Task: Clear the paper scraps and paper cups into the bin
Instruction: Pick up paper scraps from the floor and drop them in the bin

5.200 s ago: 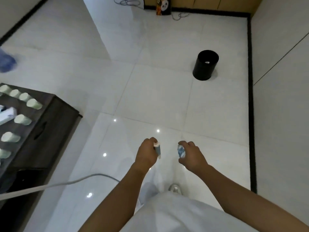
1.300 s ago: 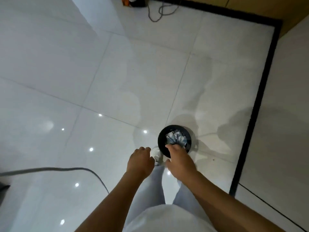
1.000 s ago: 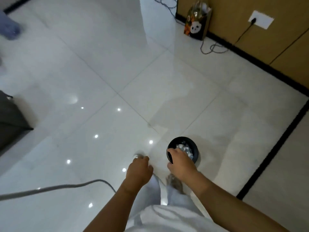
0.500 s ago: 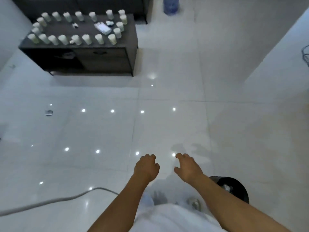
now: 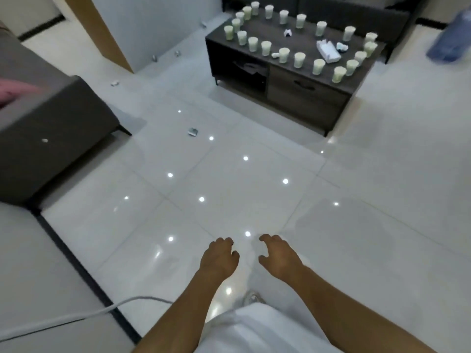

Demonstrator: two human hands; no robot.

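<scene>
Both hands hang low in front of me over the white tile floor and hold nothing. My left hand has loosely curled fingers; my right hand is relaxed with fingers spread. Several pale paper cups stand around the top of a dark low table far ahead. Crumpled paper scraps lie on that table. A scrap lies on the floor ahead left, and smaller scraps sit near the wall. The bin is out of view.
A grey sofa fills the left side. A white tissue pack lies on the table. A blue water bottle stands at the far right. A white cable runs across the floor at lower left.
My hands let go of what they carried at the bin. I have turned away from the bin; it has left the view and the cup-covered table is now ahead at upper right.
</scene>
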